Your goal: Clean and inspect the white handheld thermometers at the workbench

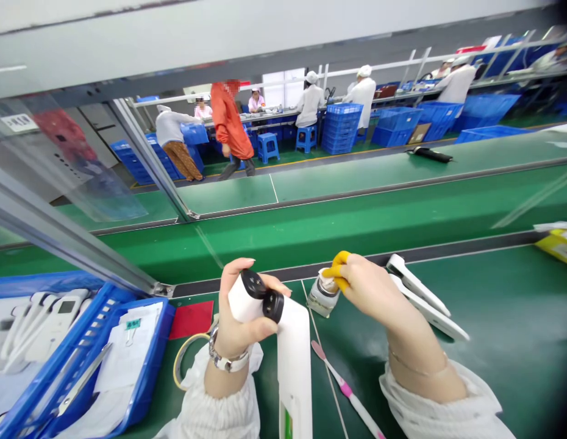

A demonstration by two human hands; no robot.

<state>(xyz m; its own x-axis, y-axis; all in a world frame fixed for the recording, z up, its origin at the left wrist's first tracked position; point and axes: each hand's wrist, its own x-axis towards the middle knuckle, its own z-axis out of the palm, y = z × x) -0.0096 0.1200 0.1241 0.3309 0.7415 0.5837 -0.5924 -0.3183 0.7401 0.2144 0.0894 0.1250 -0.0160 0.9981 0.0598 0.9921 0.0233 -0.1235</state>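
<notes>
My left hand is wrapped round a white handheld device with a long body and two round black end pieces. Whether this is one piece or two held together, I cannot tell. A green patch shows low on its body. My right hand, with yellow finger cots, pinches at the mouth of a small glass jar. Something whitish shows under those fingertips, too hidden to name. Between the hands lies a pink and white toothbrush. Two white plastic shell parts rest beyond my right forearm.
A blue basket at left holds papers, a binder clip and scissors; white devices fill another blue bin. Tape and a red card lie nearby. A metal post rises at left. Several people work beyond the green conveyor.
</notes>
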